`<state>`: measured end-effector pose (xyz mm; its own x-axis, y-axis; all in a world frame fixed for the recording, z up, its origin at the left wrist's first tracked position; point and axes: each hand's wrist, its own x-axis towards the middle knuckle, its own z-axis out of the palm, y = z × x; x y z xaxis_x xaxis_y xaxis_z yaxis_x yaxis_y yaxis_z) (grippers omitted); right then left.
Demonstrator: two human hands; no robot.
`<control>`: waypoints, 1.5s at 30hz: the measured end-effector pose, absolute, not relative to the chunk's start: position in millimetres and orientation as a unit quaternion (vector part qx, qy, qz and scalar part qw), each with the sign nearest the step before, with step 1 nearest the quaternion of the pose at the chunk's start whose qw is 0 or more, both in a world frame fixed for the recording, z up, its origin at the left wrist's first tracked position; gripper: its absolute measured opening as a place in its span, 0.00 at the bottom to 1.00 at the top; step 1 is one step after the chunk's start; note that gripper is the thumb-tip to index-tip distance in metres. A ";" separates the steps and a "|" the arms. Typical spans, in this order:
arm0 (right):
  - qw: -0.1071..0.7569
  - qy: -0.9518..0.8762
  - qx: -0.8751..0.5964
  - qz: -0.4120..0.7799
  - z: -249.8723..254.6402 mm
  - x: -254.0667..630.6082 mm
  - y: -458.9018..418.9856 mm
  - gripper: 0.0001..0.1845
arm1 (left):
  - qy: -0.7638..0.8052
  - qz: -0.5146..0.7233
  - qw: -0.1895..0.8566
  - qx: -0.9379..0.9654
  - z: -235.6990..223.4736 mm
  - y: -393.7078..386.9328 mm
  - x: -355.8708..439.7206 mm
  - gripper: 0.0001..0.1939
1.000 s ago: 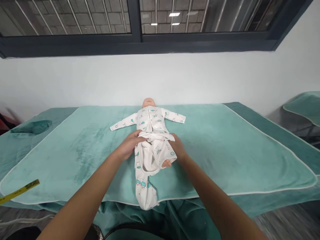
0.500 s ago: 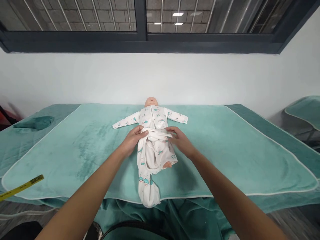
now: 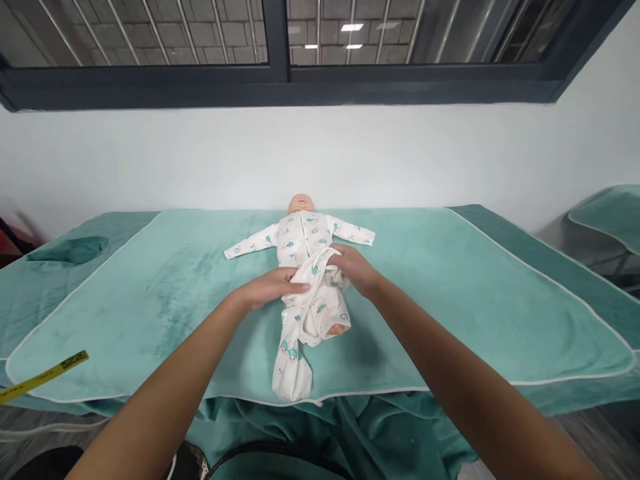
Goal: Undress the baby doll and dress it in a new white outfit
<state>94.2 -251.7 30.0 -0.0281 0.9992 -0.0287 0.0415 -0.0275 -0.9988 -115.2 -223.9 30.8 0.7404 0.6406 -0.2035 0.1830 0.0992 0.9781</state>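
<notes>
A baby doll (image 3: pixel 301 203) lies on its back on a teal towel (image 3: pixel 450 300), dressed in a white romper (image 3: pixel 306 248) with small teal prints. My left hand (image 3: pixel 270 288) lies over the romper at the doll's waist, fingers pressed on the cloth. At the belly, my right hand (image 3: pixel 354 267) pinches a raised flap of the romper's front. One bare doll foot (image 3: pixel 335 329) pokes out of the loose lower part. An empty romper leg (image 3: pixel 291 370) trails toward the towel's near edge.
The towel covers a padded table against a white wall under a dark-framed window. A dark teal cloth (image 3: pixel 70 250) lies at the far left. A yellow tape measure (image 3: pixel 43 377) sticks in at the lower left. Another teal-covered table (image 3: pixel 607 212) stands at the right.
My right hand moved up and inward, lifting a flap of the romper over the doll's belly. My left hand slid right onto the waist. The empty leg shifted slightly left.
</notes>
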 end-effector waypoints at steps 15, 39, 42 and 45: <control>0.299 -0.663 -0.519 0.448 39.1 70.0 -258.1 0.09 | 0.368 0.450 0.656 0.481 10.2 -220.5 -81.7 0.18; 0.425 -0.535 -0.508 0.524 21.8 72.5 -259.5 0.14 | 0.342 0.211 0.691 0.601 12.8 -240.2 -117.1 0.22; 0.435 -0.545 -0.514 0.499 18.9 71.9 -260.0 0.15 | 0.348 0.276 0.704 0.555 9.6 -239.3 -115.8 0.22; 0.371 -0.598 -0.496 0.508 20.8 70.9 -263.2 0.18 | 0.351 0.387 0.709 0.474 4.5 -237.2 -105.0 0.21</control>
<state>70.9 -263.2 20.8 -0.2319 0.9709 -0.0604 0.2157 -0.0092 -0.9764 -105.0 -237.2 4.5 0.4543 0.8812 -0.1308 -0.2150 0.2509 0.9438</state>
